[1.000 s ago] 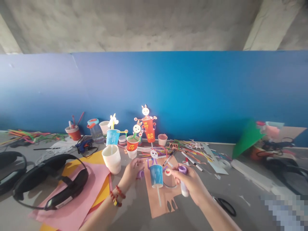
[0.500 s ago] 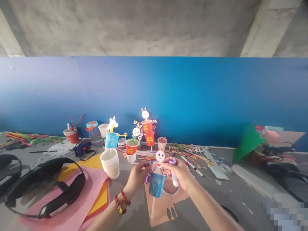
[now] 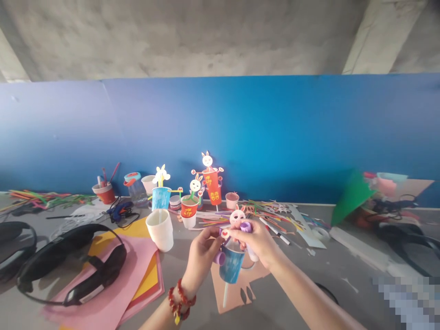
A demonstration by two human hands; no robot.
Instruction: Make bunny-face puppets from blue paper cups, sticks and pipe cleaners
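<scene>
A paper-cup rabbit figure, with a blue painted cup (image 3: 231,266) and a white rabbit-face cutout (image 3: 238,216), stands between my hands on a pale stick (image 3: 225,295). My left hand (image 3: 206,250) is closed, a purple cap (image 3: 219,258) held in its lower fingers. Its thumb and forefinger pinch at the figure's thin purple arm, partly hidden. My right hand (image 3: 256,240) pinches a small white paper disc with a red heart (image 3: 225,233) against the left fingertips. A white glue stick with a purple end (image 3: 246,227) is also held in the right hand.
Cut orange paper (image 3: 220,305) lies below the figure. White cups (image 3: 161,231) stand left, with finished rabbit figures (image 3: 212,185) behind. A black headset (image 3: 74,270) rests on coloured paper (image 3: 137,275). A marker (image 3: 277,231) and straws lie to the right, before a blue partition (image 3: 275,137).
My right hand has brought the heart disc left to my left fingertips. The rabbit face sits slightly further right and is partly covered by the right hand. The view has shifted slightly.
</scene>
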